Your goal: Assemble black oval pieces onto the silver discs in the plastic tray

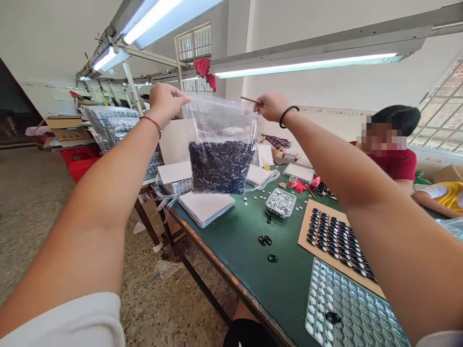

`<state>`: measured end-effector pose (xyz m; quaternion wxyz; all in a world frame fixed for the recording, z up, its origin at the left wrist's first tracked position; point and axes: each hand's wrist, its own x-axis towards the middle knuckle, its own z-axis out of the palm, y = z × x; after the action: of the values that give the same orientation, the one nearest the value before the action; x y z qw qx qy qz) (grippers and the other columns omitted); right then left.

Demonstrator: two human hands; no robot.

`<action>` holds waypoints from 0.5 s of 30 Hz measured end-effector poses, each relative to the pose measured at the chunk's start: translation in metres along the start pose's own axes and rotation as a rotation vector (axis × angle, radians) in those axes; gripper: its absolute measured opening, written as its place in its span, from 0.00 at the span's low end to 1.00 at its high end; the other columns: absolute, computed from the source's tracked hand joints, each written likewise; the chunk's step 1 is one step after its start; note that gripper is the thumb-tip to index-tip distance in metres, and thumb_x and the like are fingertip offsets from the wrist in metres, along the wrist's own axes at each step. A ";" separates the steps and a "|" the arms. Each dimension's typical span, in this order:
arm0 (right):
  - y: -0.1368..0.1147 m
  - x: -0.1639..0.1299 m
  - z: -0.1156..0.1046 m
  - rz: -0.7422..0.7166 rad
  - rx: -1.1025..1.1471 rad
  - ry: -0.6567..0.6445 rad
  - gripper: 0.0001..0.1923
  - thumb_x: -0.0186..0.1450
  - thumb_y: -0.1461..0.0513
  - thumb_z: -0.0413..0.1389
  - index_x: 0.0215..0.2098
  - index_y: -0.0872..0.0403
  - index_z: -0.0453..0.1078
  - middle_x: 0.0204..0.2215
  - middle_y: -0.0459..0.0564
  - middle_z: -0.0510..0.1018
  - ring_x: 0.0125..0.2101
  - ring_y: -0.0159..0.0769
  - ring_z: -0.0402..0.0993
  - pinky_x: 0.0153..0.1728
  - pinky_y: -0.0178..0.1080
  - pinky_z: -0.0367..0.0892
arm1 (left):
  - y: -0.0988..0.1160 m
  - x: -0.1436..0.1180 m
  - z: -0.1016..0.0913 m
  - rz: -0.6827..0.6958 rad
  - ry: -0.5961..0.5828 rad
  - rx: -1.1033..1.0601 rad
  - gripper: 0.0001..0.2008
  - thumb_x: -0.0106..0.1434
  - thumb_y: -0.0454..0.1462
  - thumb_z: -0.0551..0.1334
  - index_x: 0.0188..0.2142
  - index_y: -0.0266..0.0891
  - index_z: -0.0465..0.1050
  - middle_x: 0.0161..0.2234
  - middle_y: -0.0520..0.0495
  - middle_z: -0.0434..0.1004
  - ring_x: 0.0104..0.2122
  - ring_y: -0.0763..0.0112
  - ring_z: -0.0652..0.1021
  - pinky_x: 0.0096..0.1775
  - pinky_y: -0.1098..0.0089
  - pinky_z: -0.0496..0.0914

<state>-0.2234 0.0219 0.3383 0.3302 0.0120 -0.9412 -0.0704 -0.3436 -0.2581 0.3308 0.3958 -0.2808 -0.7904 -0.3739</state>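
Observation:
A clear plastic bag (pixel 220 144), about half full of small black oval pieces, hangs in the air above the left end of the green table (pixel 249 260). My left hand (pixel 164 102) pinches the bag's top left corner. The top right corner is pinched by my right hand (pixel 272 106), which also holds a thin wooden stick (pixel 251 100) pointing left. Both arms are stretched out in front of me at about head height.
On the table lie a brown board (pixel 307 226) with rows of black pieces, a clear blister tray (pixel 347 313), a small dish of silver bits (pixel 280 202), loose black pieces (pixel 265 239) and white pads (pixel 206 207). A seated person (pixel 394 154) is at the far right.

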 end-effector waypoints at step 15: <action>-0.004 -0.196 0.085 0.009 0.087 -0.272 0.11 0.61 0.59 0.49 0.36 0.54 0.72 0.30 0.50 0.75 0.31 0.37 0.69 0.29 0.35 0.57 | 0.085 -0.313 -0.009 -0.104 -0.469 -0.227 0.10 0.55 0.44 0.58 0.28 0.43 0.76 0.29 0.54 0.78 0.30 0.70 0.75 0.35 0.72 0.68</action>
<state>-0.1236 0.0421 0.1509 0.1990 0.0125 -0.9795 -0.0289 -0.1110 -0.2634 0.1038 0.1481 -0.3612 -0.8269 -0.4047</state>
